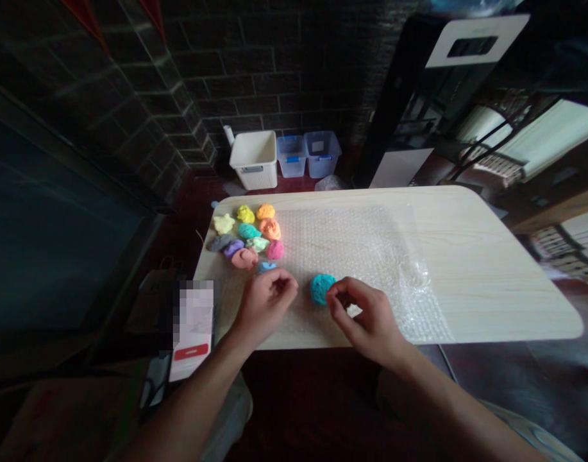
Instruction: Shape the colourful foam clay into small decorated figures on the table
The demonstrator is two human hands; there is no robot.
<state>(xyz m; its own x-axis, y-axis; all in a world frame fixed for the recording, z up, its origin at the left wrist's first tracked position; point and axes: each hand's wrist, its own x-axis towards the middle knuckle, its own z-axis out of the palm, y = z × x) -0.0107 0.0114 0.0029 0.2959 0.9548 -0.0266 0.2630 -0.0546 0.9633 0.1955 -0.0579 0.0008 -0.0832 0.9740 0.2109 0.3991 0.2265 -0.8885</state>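
Observation:
A teal lump of clay (321,289) lies on a sheet of bubble wrap (370,256) on a light wooden table (490,256). My right hand (365,314) sits just right of it, fingertips pinched at the lump's edge. My left hand (265,298) rests left of the lump with its fingers curled in; I cannot make out anything inside them. A small blue piece (267,266) lies just beyond the left hand. Several coloured clay lumps (249,237) are clustered at the table's far left.
A phone or card with a red button (192,333) sits at the table's left near corner. On the floor beyond the table stand a white bin (254,159) and two clear tubs (307,154). A brick wall rises behind; a dark cabinet (419,96) stands at the right.

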